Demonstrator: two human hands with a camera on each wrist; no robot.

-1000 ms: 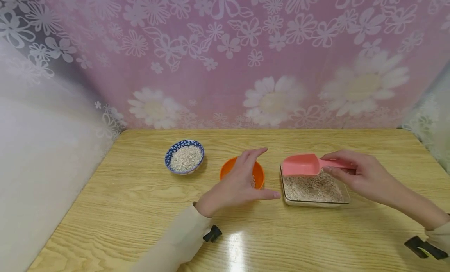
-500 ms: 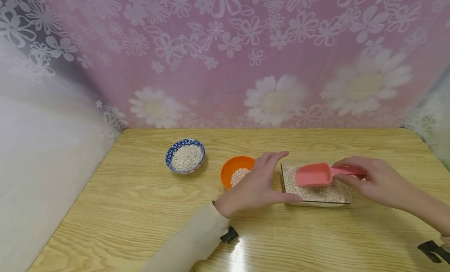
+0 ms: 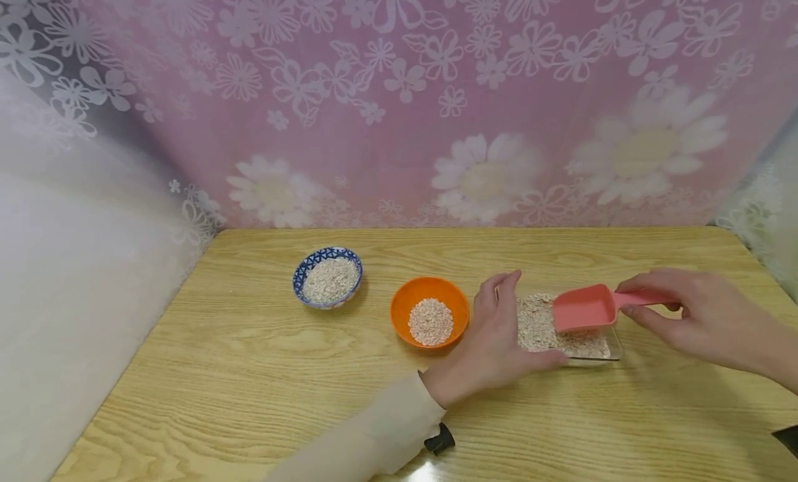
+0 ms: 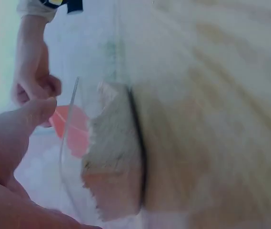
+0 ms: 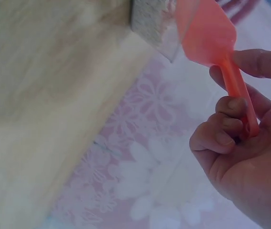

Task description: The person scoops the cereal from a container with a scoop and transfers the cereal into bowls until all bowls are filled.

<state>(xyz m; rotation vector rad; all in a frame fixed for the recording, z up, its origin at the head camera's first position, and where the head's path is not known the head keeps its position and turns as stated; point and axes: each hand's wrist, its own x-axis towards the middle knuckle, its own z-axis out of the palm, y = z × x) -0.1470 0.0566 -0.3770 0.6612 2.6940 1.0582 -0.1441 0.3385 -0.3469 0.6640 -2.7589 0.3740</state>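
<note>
A glass dish (image 3: 614, 349) of pale oat flakes (image 3: 535, 321) stands on the table's right half. My left hand (image 3: 492, 347) is at the dish's left end, its fingers fairly straight and its thumb spread along the front rim; the hand hides that end. My right hand (image 3: 711, 316) grips the handle of a pink scoop (image 3: 584, 307), whose bowl overlaps the flakes. In the right wrist view, curled fingers (image 5: 216, 131) and the thumb surround the scoop's handle (image 5: 237, 90). The left wrist view shows the scoop (image 4: 74, 129) behind the dish's clear wall.
An orange bowl (image 3: 405, 305) with a small heap of flakes stands just left of my left hand. Farther left is a blue-patterned bowl (image 3: 305, 264), also holding flakes. A flowered pink cloth (image 3: 374, 149) hangs behind the wooden table (image 3: 249, 371).
My left hand has moved right, from over the orange bowl to the dish's left end, uncovering the bowl. The right hand has moved the scoop rightward and slightly down over the dish.
</note>
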